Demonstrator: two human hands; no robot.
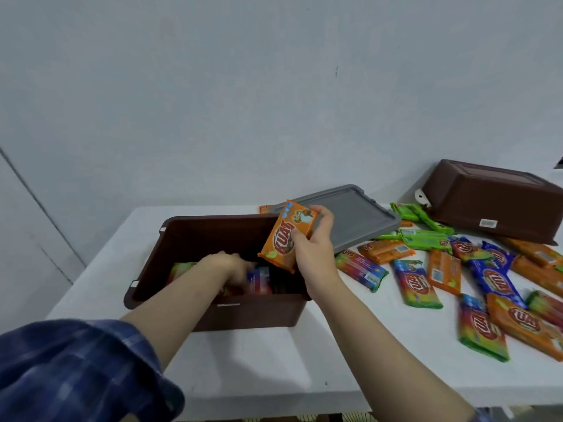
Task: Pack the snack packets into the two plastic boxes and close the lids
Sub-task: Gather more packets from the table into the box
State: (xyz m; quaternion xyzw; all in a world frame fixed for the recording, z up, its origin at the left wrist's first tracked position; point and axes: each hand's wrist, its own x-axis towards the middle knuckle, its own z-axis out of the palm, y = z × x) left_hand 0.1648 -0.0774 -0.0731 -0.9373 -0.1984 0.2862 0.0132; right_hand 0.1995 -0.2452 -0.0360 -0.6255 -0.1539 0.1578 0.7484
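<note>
An open brown plastic box stands on the white table with several snack packets lying in its bottom. My left hand reaches down inside it onto a red and blue packet; motion blur hides whether the fingers grip it. My right hand holds an orange snack packet upright over the box's right end. A grey lid lies behind the box. A second brown box rests upside down at the far right. Several loose packets are scattered on the table to the right.
The white table has bare surface in front of the box, and its front edge runs near the bottom of the view. A plain pale wall rises right behind the table. Green packets lie between the lid and the overturned box.
</note>
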